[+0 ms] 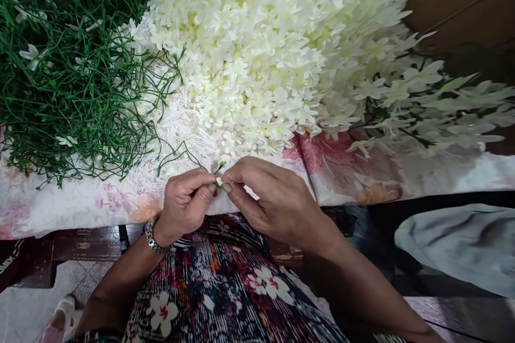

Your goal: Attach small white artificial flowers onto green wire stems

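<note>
Near the front edge of the cloth, my left hand pinches a green stem, my right hand a white piece.

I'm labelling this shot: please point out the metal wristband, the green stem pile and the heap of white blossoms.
Metal wristband [150, 235], head view: on its links.
Green stem pile [88, 112], head view: near its middle.
White blossoms [249, 59], head view: middle of the heap.

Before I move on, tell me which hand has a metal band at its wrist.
The left hand: the metal band circles its wrist, while the right hand has nothing around its wrist.
</note>
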`<state>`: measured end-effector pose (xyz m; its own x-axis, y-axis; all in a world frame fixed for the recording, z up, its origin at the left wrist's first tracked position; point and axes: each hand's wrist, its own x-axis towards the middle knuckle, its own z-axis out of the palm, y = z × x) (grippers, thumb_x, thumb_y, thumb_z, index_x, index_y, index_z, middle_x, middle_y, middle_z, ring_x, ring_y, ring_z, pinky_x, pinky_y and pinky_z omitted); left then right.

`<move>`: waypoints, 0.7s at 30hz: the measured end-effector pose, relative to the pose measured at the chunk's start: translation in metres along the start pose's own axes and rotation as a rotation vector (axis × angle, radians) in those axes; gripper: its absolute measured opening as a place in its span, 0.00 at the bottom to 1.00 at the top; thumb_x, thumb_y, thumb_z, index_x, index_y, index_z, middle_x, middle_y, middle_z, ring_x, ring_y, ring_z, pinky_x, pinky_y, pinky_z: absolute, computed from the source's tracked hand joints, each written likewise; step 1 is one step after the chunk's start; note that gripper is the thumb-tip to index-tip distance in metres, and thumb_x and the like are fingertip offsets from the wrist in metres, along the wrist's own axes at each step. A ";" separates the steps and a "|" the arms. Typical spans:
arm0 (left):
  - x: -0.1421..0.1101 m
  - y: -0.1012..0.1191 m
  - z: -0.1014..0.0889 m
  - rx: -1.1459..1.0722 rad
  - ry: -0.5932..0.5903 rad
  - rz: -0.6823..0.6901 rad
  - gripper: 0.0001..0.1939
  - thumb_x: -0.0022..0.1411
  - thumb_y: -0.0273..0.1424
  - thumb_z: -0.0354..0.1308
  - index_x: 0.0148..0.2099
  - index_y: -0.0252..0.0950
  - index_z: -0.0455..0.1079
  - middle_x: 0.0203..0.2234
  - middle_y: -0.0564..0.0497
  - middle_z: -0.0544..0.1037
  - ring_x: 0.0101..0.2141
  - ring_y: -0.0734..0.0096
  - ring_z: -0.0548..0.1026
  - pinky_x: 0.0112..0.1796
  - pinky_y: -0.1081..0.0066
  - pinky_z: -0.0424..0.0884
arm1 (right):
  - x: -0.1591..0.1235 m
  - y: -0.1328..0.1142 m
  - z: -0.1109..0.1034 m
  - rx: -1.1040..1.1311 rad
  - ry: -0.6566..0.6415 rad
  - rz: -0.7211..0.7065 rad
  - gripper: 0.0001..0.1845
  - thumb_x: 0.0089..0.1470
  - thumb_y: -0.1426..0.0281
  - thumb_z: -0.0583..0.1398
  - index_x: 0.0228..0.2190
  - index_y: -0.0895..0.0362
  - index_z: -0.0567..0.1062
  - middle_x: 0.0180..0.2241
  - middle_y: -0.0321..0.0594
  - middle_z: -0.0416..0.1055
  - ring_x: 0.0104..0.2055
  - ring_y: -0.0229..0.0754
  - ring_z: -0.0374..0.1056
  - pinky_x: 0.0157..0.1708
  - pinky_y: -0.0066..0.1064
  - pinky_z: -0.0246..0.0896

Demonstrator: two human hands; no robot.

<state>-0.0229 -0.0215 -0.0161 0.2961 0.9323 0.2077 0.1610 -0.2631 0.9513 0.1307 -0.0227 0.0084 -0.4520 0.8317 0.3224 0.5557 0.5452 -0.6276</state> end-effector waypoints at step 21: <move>-0.002 -0.002 0.003 0.127 0.010 -0.101 0.09 0.55 0.25 0.48 0.27 0.32 0.67 0.18 0.54 0.67 0.21 0.79 0.64 0.23 0.76 0.61 | -0.001 0.009 0.014 -0.019 0.079 -0.034 0.04 0.50 0.77 0.52 0.28 0.59 0.65 0.25 0.40 0.65 0.30 0.36 0.61 0.29 0.29 0.59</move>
<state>-0.0207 -0.0231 -0.0195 0.2630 0.9578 0.1157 0.3068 -0.1968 0.9312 0.1265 -0.0200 -0.0075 -0.4147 0.8180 0.3986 0.5543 0.5745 -0.6023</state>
